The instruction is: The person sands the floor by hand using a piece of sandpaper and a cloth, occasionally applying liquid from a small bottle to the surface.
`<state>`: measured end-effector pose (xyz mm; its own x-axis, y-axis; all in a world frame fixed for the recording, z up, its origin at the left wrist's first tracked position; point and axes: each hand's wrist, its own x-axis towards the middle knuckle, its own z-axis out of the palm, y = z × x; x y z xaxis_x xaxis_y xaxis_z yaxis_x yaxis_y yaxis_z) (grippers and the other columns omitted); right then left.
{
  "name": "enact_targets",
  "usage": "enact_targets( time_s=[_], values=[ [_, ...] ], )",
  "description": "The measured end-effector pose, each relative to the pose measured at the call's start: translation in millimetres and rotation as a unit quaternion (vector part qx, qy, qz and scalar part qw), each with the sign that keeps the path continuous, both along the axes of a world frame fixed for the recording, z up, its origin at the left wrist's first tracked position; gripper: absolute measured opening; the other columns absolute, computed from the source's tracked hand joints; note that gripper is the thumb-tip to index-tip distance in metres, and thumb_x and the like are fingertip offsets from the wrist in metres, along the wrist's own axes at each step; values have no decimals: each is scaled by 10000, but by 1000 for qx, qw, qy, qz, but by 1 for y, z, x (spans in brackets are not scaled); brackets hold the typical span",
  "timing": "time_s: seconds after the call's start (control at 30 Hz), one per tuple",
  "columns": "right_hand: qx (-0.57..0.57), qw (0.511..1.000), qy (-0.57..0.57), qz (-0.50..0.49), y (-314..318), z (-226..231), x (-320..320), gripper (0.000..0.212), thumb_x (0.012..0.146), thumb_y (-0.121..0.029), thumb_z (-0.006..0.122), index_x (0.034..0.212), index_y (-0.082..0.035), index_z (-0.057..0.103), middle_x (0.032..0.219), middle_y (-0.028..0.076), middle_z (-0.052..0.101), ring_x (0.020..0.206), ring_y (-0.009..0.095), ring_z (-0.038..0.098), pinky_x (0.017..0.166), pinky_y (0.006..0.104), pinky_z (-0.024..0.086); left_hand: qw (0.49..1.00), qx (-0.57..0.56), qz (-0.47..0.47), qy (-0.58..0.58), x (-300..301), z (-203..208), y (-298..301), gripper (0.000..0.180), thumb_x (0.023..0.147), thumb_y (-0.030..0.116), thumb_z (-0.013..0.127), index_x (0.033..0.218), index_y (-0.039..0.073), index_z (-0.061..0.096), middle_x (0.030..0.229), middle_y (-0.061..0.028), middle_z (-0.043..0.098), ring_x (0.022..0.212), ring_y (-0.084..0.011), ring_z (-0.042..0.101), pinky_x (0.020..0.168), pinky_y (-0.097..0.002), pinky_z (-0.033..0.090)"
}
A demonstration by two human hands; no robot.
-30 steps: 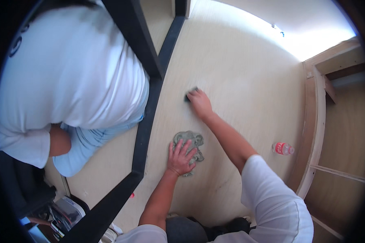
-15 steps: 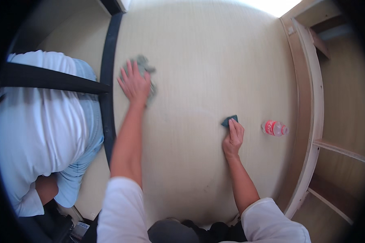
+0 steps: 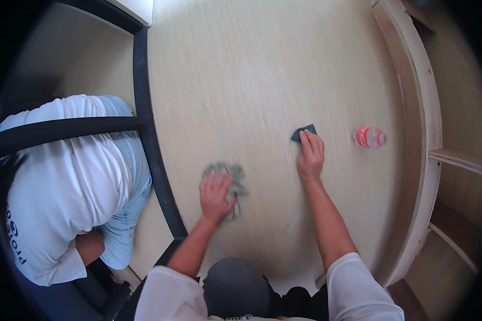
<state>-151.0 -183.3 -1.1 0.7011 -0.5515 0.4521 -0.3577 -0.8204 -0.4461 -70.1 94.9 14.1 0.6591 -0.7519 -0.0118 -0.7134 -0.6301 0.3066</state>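
Now the left hand (image 3: 216,195), fingers spread, has brought the crumpled grey-green cloth (image 3: 234,172) closer, so wiping seems to reach a nearer bit of pale wooden board (image 3: 262,80). The right hand (image 3: 311,156) pinches a small dark-green pad (image 3: 298,134).

Over on the right I see a clear plastic bottle (image 3: 369,137) with a red label, lying on its side, its neck toward a bare wooden frame (image 3: 422,101) with shelf boards (image 3: 458,161). To the left runs a black post (image 3: 157,142), and a black crossbar (image 3: 72,133) joins it. Past them a co-worker (image 3: 77,198) bends low in a white shirt and light blue jeans (image 3: 124,222). A white panel (image 3: 138,8) stands up top.
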Motion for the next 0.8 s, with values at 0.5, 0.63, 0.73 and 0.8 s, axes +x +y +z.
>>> enact_targets(
  time_s=[0.5,0.63,0.73,0.8],
  values=[
    [105,989,-107,-7,0,-4,-3,340,726,95,485,1015,-38,604,1013,118,590,951,289,542,826,349,446,993,-88,-35,-75,48,-16,-183,434,740,330,582,1151,193,560,1296,7,464,1202,-242,408,999,-425,298],
    [202,965,-168,0,-21,2,-19,269,791,58,493,1027,-18,598,968,118,610,903,239,578,806,301,449,989,-112,-91,-45,-60,-1,-134,453,685,270,636,1125,190,568,1270,10,483,1176,-255,425,978,-422,318],
    [271,949,-152,50,-7,33,-61,248,808,41,487,1028,-7,591,973,119,605,912,212,583,802,261,440,989,-97,-104,-30,-115,8,-69,454,657,227,639,1105,178,576,1242,-3,508,1116,-265,464,927,-425,349],
    [303,939,-131,101,10,52,-112,248,810,47,484,1031,0,586,977,123,601,918,210,581,810,261,436,991,-82,-106,-10,-141,14,-25,423,655,187,626,1076,168,589,1190,-16,543,1052,-265,500,893,-416,369]
  ],
)
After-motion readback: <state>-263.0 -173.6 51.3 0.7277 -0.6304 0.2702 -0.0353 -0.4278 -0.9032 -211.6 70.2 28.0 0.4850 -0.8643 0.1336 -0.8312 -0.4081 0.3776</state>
